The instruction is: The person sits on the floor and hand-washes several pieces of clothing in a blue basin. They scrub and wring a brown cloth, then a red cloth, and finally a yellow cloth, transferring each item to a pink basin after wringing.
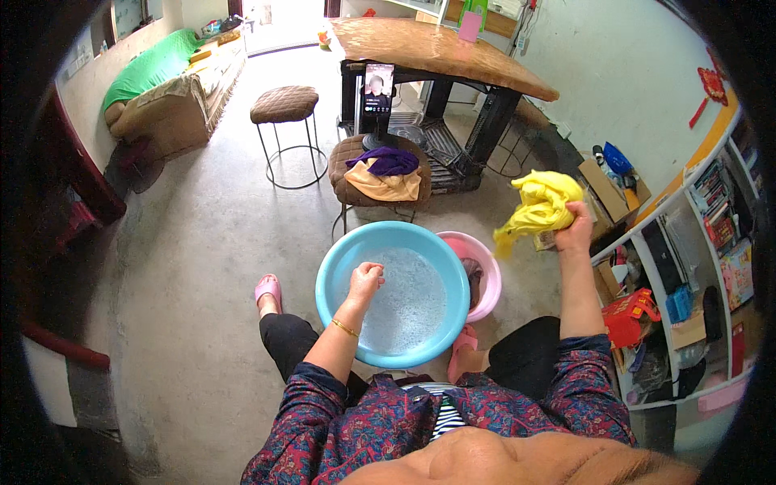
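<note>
A light-blue plastic basin [394, 294] with sudsy water stands on the floor between my feet. Over its left part is my left hand [367, 280], fingers curled in, with no cloth seen in it. Out to the right and raised, my right hand [575, 227] grips a bunched yellow cloth [541, 203], one end hanging down. Partly behind the basin's right side stands a pink plastic tub [492, 276] with a dark cloth [473, 277] inside. Beyond the basin, a purple cloth [391, 162] and a pale orange cloth [382, 183] lie on a brown padded stool [351, 197].
A phone [378, 88] on a stand is at the back of the cloth-bearing stool. Another padded stool [285, 104] stands to its left. Behind is a wooden slab table [424, 45]. A filled shelf unit [661, 303] and a cardboard box [603, 191] are at the right.
</note>
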Action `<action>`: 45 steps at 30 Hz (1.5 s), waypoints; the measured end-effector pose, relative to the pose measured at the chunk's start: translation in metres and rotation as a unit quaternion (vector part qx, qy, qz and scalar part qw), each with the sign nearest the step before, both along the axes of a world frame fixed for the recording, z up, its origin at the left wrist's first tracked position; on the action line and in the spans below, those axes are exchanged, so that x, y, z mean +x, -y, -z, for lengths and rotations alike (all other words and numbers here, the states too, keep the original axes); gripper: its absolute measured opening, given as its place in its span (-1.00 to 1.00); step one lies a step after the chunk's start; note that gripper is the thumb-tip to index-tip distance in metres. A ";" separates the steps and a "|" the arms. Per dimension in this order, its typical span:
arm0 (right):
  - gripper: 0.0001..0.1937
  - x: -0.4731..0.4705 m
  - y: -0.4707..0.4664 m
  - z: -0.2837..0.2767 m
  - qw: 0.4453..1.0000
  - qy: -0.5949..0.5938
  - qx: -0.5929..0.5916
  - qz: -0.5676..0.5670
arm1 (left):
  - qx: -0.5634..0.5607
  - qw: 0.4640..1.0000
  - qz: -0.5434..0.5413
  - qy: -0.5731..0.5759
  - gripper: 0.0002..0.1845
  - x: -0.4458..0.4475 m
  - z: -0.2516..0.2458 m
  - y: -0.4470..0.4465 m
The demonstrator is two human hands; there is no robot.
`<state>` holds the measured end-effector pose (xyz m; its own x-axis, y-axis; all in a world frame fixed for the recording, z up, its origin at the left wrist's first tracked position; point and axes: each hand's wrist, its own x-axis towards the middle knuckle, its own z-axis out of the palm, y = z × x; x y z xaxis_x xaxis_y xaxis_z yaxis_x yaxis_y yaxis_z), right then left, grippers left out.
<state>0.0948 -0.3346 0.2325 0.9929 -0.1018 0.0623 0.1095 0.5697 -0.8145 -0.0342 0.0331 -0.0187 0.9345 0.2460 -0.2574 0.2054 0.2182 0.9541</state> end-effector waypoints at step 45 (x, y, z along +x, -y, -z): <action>-0.26 -0.083 -0.185 0.231 0.401 0.240 -0.822 -0.324 | 0.588 0.809 0.002 0.004 -0.40 -0.021 -0.024 0.020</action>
